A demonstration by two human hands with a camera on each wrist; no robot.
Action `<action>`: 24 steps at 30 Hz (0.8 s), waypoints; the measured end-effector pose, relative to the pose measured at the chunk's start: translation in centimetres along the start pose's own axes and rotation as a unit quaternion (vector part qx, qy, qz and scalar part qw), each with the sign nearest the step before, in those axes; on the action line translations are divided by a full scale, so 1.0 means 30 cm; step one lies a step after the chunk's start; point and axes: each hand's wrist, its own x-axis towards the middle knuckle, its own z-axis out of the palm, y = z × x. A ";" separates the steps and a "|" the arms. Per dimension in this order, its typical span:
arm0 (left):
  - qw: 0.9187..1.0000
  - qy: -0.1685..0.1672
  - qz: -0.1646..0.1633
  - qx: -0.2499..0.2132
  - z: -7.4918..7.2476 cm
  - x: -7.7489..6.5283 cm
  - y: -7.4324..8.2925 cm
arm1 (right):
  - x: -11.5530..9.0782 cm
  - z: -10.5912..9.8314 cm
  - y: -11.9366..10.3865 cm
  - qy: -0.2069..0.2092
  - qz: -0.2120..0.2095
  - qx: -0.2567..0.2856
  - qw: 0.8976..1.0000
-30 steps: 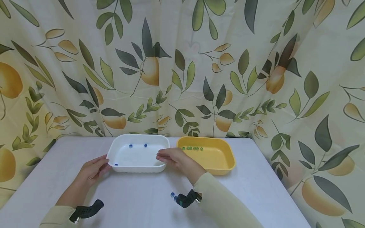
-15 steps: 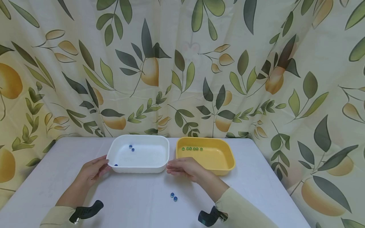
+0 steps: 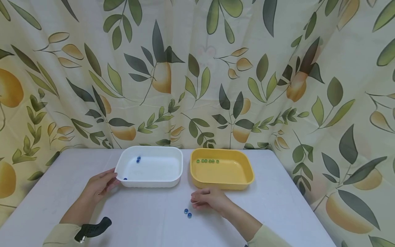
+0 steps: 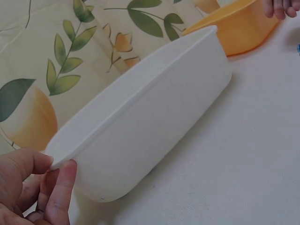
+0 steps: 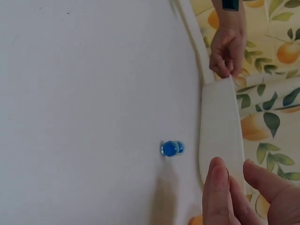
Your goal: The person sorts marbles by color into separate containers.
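Note:
My left hand [image 3: 100, 185] pinches the rim of a white plastic tub [image 3: 151, 184] at its left end; the left wrist view has thumb and finger on that rim. Three blue marbles are inside the tub: two together near the back left [image 3: 138, 159], and one partly hidden behind the front wall [image 3: 125, 178]. On the tablecloth lie two more blue marbles [image 3: 189, 215], side by side. Just right of and behind them hovers my right hand [image 3: 211, 200]. Its thumb and fingers stand apart in the right wrist view, with nothing between them.
A yellow tub [image 3: 236, 185] stands right of the white one, with a small gap between. Several green marbles [image 3: 210, 161] form a row inside it, near the back. A patterned curtain [image 3: 197, 85] hangs behind the white-covered table [image 3: 148, 219].
My right hand has come from over the white tub's right end toward me and right, near the loose marbles. Inside the tub, one blue marble has rolled left to join another. My left hand stays put.

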 end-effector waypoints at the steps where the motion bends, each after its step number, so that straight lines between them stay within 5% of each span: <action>1: 1.000 0.000 0.000 -0.001 -0.001 0.000 0.000 | -0.004 0.000 0.010 0.003 -0.003 -0.006 1.000; 24: 1.000 0.002 0.000 0.013 -0.006 0.010 -0.005 | -0.017 0.068 0.132 0.058 -0.026 -0.070 0.996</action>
